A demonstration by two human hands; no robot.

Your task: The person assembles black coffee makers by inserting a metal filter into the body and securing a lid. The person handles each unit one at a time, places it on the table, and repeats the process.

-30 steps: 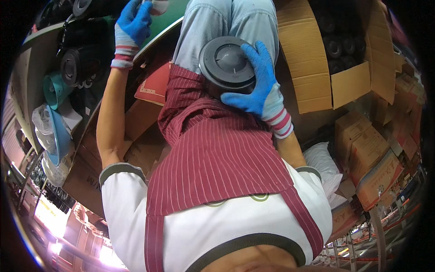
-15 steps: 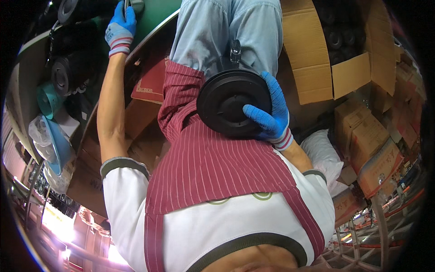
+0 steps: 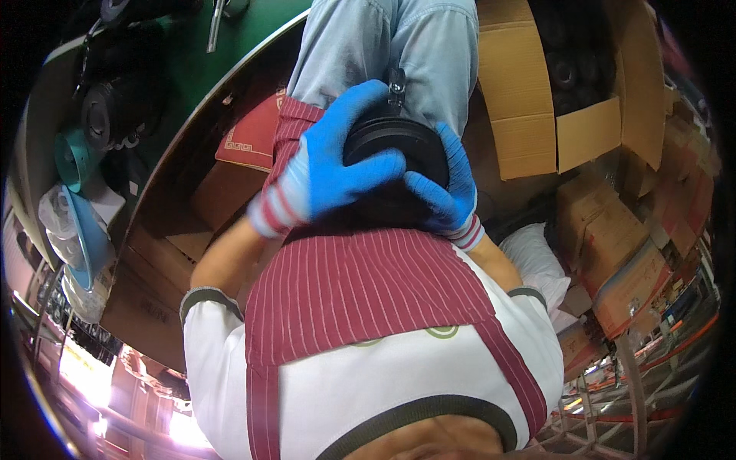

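Note:
A black round thing (image 3: pixel 406 149) with a broad disc-shaped end rests in my lap, against my apron; its exact kind does not show. Beyond it, a dark shiny part (image 3: pixel 396 86) sticks out over my jeans. My left hand (image 3: pixel 341 161), in a blue-coated glove, curves round its left side, thumb across the disc. From the right, my right hand (image 3: pixel 454 184), gloved alike, grips the rim, its thumb also on the disc. Both thumbs come close together there. Much of the disc is hidden under the gloves. A slim metal rod-like tool (image 3: pixel 215 27) lies on the green table.
The green table (image 3: pixel 192 77) curves along my left, with black round items (image 3: pixel 107 115) and a teal container (image 3: pixel 77 159). An open carton (image 3: pixel 521 92) holding dark round pieces stands at my right. Closer by are a white bag (image 3: pixel 537 257) and stacked cartons (image 3: pixel 606 230).
My left hand has come back from the metal tool on the table to the black round thing and taken hold of its left side. My right hand keeps its grip.

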